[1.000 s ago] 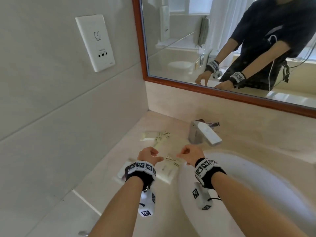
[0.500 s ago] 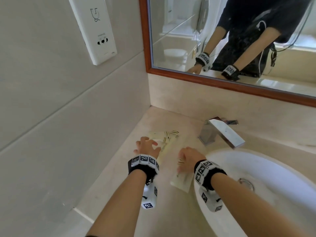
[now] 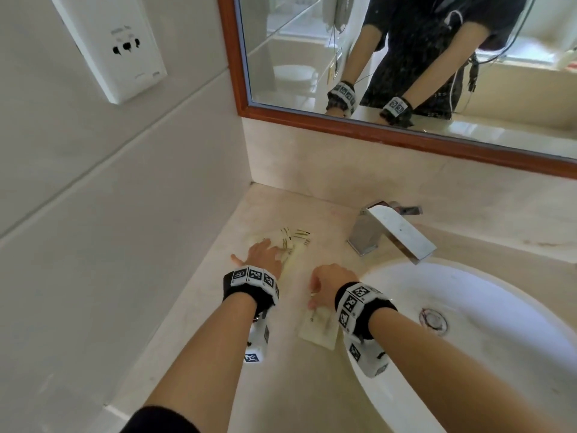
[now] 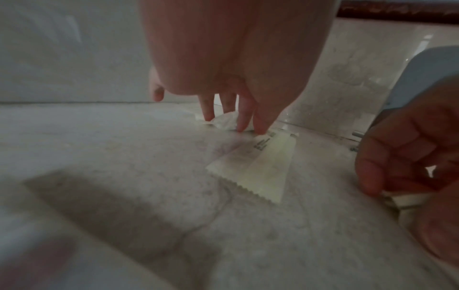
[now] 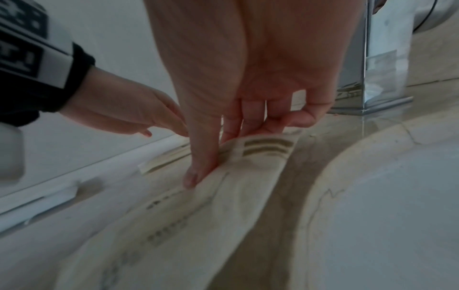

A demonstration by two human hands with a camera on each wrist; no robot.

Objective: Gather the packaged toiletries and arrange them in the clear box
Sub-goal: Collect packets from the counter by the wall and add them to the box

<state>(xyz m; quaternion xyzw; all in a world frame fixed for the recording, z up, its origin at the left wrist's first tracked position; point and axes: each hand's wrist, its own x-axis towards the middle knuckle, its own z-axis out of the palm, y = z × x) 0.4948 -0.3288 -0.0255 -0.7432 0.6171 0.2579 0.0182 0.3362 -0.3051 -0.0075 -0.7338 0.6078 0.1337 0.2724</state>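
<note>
Cream toiletry packets lie on the marble counter left of the sink. My left hand (image 3: pixel 271 252) reaches forward with straight fingers and touches the far packets (image 3: pixel 295 240); in the left wrist view its fingertips (image 4: pixel 239 128) rest on a crumpled packet (image 4: pixel 224 122) beside a flat zigzag-edged packet (image 4: pixel 255 164). My right hand (image 3: pixel 314 295) pinches the near packet (image 3: pixel 318 334) at the basin's rim. In the right wrist view, thumb and fingers (image 5: pixel 218 155) pinch that striped packet (image 5: pixel 238 188). No clear box shows plainly.
A chrome faucet (image 3: pixel 390 234) stands just right of the far packets. The white basin (image 3: pixel 487 307) fills the right side. The tiled wall (image 3: pixel 125 214) hems in the counter on the left, the mirror (image 3: pixel 406 57) at the back. A socket panel (image 3: pixel 121 48) hangs above.
My left hand has stretched forward, its fingers uncurling onto the far packets. My right hand has come down onto the near packet and pinched it. The head view has moved closer and tilted down.
</note>
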